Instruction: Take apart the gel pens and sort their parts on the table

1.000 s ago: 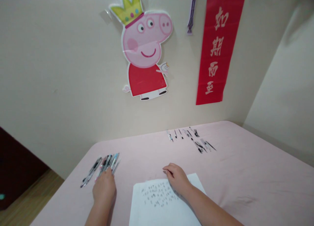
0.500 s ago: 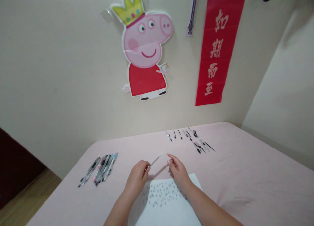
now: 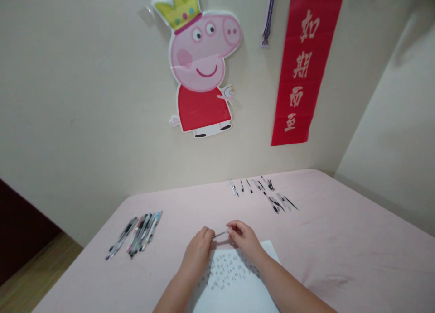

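Note:
A thin pen refill [image 3: 220, 234], dark at one end and pale at the other, spans the gap between my two hands. My left hand [image 3: 200, 248] has its fingers closed on the dark end. The pale end is pinched between the thumb and fingers of my right hand [image 3: 244, 238]. Below both hands lies a white sheet of paper [image 3: 234, 295] with rows of dark handwriting, partly covered by my forearms.
Several pens [image 3: 145, 233] lie side by side at the left of the pink-covered table [image 3: 326, 258]. Toward the back right are several pen parts [image 3: 273, 202], dark and clear. Behind the table, the wall carries a cartoon pig cutout [image 3: 204, 77] and a red banner [image 3: 302, 77].
My right hand has moved left and closed on the pale end of the refill. The left hand has shifted right, and the refill has tilted down closer to level.

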Action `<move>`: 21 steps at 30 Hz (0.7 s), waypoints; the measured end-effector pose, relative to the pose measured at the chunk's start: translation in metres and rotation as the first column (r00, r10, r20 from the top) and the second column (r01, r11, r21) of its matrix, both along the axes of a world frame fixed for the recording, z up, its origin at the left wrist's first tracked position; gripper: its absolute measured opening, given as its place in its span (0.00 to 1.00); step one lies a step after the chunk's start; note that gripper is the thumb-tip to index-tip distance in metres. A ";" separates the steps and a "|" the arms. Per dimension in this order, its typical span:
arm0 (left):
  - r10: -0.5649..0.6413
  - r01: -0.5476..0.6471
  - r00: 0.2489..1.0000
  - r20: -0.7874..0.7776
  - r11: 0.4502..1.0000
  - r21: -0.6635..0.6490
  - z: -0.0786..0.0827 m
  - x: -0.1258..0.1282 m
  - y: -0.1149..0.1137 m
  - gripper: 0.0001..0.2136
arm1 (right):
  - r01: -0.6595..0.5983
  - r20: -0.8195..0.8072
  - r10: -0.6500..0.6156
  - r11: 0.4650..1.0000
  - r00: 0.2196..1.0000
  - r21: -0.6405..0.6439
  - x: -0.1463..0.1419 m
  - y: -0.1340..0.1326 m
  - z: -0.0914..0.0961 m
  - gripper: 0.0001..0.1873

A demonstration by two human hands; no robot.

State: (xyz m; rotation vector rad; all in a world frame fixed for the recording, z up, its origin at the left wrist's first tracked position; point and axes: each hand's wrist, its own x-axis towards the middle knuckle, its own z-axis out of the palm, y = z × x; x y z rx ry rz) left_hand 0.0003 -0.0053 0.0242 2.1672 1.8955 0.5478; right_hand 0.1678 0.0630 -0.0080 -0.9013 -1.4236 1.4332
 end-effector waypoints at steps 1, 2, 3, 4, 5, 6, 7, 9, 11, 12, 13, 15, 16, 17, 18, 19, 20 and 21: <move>-0.011 0.011 1.000 -0.001 1.000 0.005 -0.002 0.001 0.000 0.13 | -0.012 0.007 0.011 1.000 1.000 0.022 0.000 0.000 -0.001 0.16; -0.017 0.017 1.000 -0.002 1.000 0.013 -0.004 0.003 0.000 0.14 | -0.019 0.019 0.019 0.999 1.000 0.039 -0.001 0.000 -0.002 0.15; -0.021 0.022 1.000 -0.003 1.000 0.023 -0.007 0.004 -0.001 0.15 | -0.026 0.035 0.024 0.998 0.999 0.049 -0.001 0.000 -0.004 0.14; -0.021 0.021 1.000 -0.003 0.999 0.035 -0.010 0.004 0.000 0.16 | -0.031 0.052 0.028 0.998 0.998 0.050 -0.002 0.000 -0.006 0.13; -0.020 0.020 1.000 0.000 0.999 0.049 -0.014 0.005 0.000 0.17 | -0.033 0.066 0.030 0.998 0.997 0.047 -0.002 0.001 -0.007 0.12; -0.019 0.018 1.000 0.007 0.998 0.061 -0.017 0.004 0.000 0.17 | -0.033 0.079 0.029 0.998 0.996 0.045 -0.003 0.001 -0.009 0.11; -0.018 0.017 1.000 0.016 0.997 0.072 -0.019 0.004 0.000 0.18 | -0.036 0.092 0.031 0.998 0.995 0.043 -0.003 0.001 -0.010 0.10; -0.023 0.019 0.999 0.037 0.996 0.090 -0.022 0.002 0.000 0.18 | -0.052 0.119 0.045 0.997 0.992 0.052 -0.004 0.000 -0.010 0.08; -0.034 0.028 0.998 0.060 0.995 0.098 -0.022 0.001 0.000 0.17 | -0.067 0.168 0.051 0.993 0.984 0.093 -0.005 -0.002 -0.007 0.05; -0.042 0.035 0.997 0.071 0.994 0.101 -0.021 0.002 0.000 0.15 | -0.070 0.202 0.044 0.990 0.978 0.124 -0.005 -0.003 -0.005 0.04; -0.050 0.042 0.996 0.080 0.994 0.103 -0.020 0.002 0.000 0.13 | -0.071 0.237 0.031 0.985 0.971 0.160 -0.005 -0.005 -0.003 0.05; -0.061 0.052 0.995 0.081 0.993 0.102 -0.016 0.004 -0.001 0.10 | -0.075 0.293 0.007 0.972 0.956 0.221 -0.006 -0.007 0.000 0.06; -0.061 0.053 0.995 0.075 0.994 0.100 -0.015 0.005 -0.001 0.09 | -0.078 0.311 0.001 0.968 0.950 0.237 -0.006 -0.008 0.001 0.06; -0.058 0.051 0.996 0.066 0.994 0.097 -0.013 0.006 -0.002 0.10 | -0.085 0.323 0.002 0.967 0.946 0.241 -0.006 -0.009 0.002 0.07; -0.052 0.046 0.997 0.059 0.994 0.095 -0.013 0.007 -0.002 0.10 | -0.092 0.332 0.007 0.966 0.943 0.240 -0.006 -0.009 0.003 0.08; -0.048 0.043 0.997 0.056 0.995 0.093 -0.012 0.008 -0.002 0.10 | -0.098 0.338 0.013 0.967 0.941 0.236 -0.006 -0.009 0.003 0.08; -0.045 0.040 0.997 0.058 0.995 0.092 -0.013 0.008 -0.001 0.10 | -0.102 0.342 0.017 0.967 0.940 0.234 -0.006 -0.009 0.002 0.09; -0.044 0.038 0.997 0.063 0.995 0.092 -0.013 0.008 -0.001 0.10 | -0.106 0.345 0.020 0.967 0.939 0.234 -0.006 -0.009 0.002 0.09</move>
